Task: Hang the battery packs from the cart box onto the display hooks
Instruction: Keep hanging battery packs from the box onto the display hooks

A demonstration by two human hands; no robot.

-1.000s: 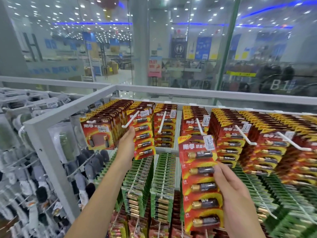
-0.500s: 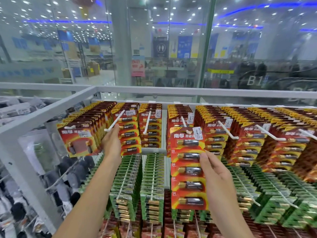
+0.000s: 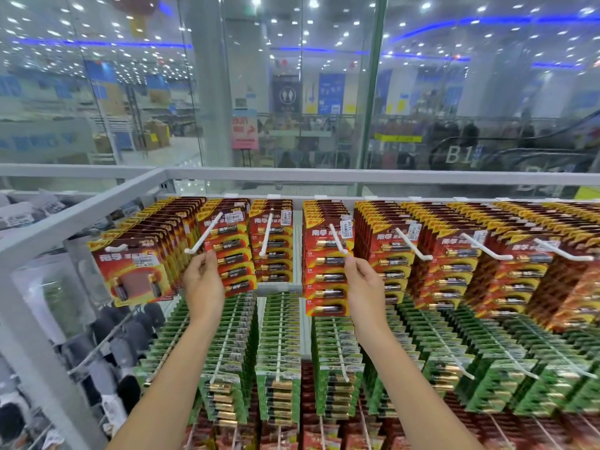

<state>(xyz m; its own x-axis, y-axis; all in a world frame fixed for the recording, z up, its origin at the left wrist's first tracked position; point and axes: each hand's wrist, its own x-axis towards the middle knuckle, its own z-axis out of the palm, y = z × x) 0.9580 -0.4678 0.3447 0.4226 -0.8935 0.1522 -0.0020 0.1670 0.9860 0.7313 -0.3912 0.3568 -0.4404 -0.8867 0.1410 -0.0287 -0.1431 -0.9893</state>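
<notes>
The right hand (image 3: 365, 284) pinches the right edge of a tall red-and-yellow card battery pack (image 3: 326, 274), which hangs on a white plastic display hook (image 3: 338, 239) in the top row; the fingertips sit just below the hook's tip. The left hand (image 3: 204, 284) is raised against the left edge of the neighbouring red battery pack (image 3: 234, 254), touching it just under a second white hook (image 3: 204, 237); whether it grips cannot be determined. Green battery packs (image 3: 279, 345) fill the row directly below. A white metal frame rail (image 3: 81, 216) borders the display on the left.
</notes>
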